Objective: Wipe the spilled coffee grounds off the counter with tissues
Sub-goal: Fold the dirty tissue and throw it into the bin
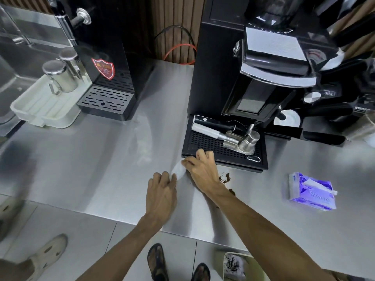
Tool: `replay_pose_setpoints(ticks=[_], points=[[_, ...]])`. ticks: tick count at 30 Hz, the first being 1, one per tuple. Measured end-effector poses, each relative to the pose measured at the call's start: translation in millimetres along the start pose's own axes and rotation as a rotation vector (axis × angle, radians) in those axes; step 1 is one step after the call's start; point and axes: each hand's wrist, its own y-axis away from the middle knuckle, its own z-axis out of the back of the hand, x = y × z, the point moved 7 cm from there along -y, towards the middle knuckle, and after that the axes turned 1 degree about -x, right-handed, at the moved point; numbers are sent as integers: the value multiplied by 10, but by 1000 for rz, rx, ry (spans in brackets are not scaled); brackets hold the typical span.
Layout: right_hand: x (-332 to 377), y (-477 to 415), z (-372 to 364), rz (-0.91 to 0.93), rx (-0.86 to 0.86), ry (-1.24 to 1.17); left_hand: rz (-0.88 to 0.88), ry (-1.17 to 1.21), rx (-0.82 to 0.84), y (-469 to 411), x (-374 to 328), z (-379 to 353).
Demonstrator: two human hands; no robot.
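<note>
Now Readying a Tissue for the Grounds

Presently we are pinching a tissue (179, 169) between both sets of fingers. Our left hand (162, 191) is curling round its near end, and our right hand (199, 169) is gripping its far end, just beside the black drip tray (223, 153). The tissue is spanning the gap between them. It is thin and soft, so we are judging it light, easily torn and best bunched into a pad before pressing down. The coffee grounds (225, 177) are lying just right of our right wrist on the steel counter (101, 169), with some perhaps hiding under the forearm. Farther right, the purple tissue pack (312, 191) is sitting well apart, and a bin (255, 268) is standing near our feet.
</note>
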Motion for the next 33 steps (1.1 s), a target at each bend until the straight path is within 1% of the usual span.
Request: replay_pose_setpoints(ticks=[1, 2, 5, 10, 11, 14, 17, 20, 23, 25, 30, 33], points=[[-25, 31, -45, -11, 44, -5, -7, -1, 8, -16, -42, -19], [-67, 65, -70, -28, 16, -22, -15, 3, 10, -35, -87, -34], [-264, 230, -136, -114, 14, -123, -53, 16, 15, -69, -223, -75], [-561, 477, 132, -160, -37, -35, -155, 31, 49, -162, -406, -153], [-629, 555, 63, -171, -40, -29, -174, 23, 52, -192, -443, -155], [-757, 706, -24, -260, 7, -67, -236, 18, 55, -260, -552, -162], [-832, 779, 152, -319, 27, 29, -313, 63, 75, -267, -625, -207], [-840, 850, 335, -324, -9, 73, -353, 144, 80, -230, -635, -213], [-816, 895, 389, -296, -108, 47, -304, 227, 14, -246, -568, -137], [-812, 862, 423, -274, -168, 37, -283, 228, -21, -290, -531, -112], [-848, 747, 312, -192, -143, 88, -267, 167, -55, -450, -487, -147], [-876, 756, 307, -181, -139, 88, -264, 145, -68, -505, -497, -162]])
